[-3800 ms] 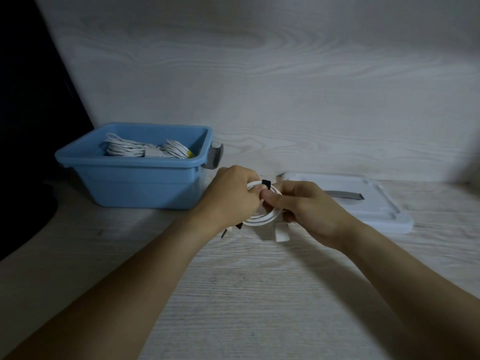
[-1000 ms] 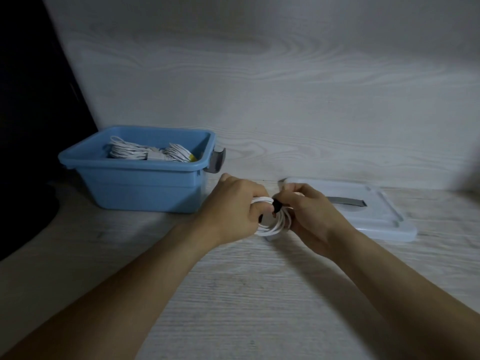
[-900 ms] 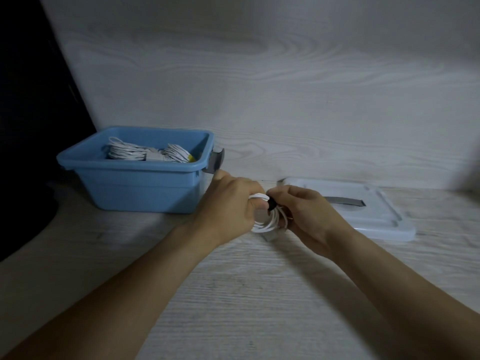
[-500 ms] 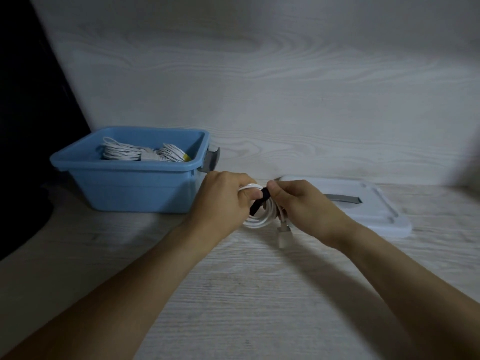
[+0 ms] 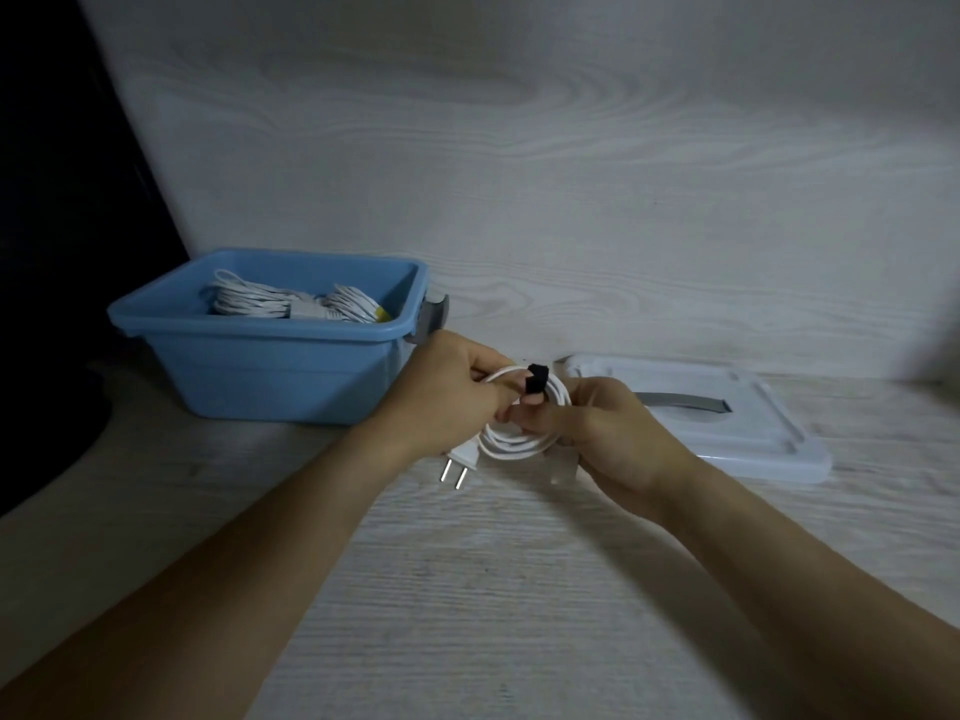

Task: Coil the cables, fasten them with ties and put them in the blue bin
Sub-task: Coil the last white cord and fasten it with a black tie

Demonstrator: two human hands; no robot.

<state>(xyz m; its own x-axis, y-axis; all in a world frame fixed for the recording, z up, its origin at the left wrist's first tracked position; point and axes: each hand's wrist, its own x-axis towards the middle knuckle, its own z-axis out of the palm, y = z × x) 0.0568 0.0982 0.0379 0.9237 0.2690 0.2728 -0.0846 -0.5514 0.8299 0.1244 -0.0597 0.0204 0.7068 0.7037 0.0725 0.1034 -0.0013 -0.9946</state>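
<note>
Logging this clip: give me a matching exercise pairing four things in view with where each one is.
Things:
1. black tie
2. plug
3. lid
4. bundled cables

Places:
A. inside the blue bin
B. flat on the table, right of the hands
C. around the top of the held coil
D. hanging below the left hand

Pairs: 1-C, 2-D, 3-B, 4-A

One view only, from the person's head, looking forward and down across the table (image 5: 467, 589) toward the wall. The blue bin (image 5: 270, 371) sits far left; forearms reach in from below, close.
</note>
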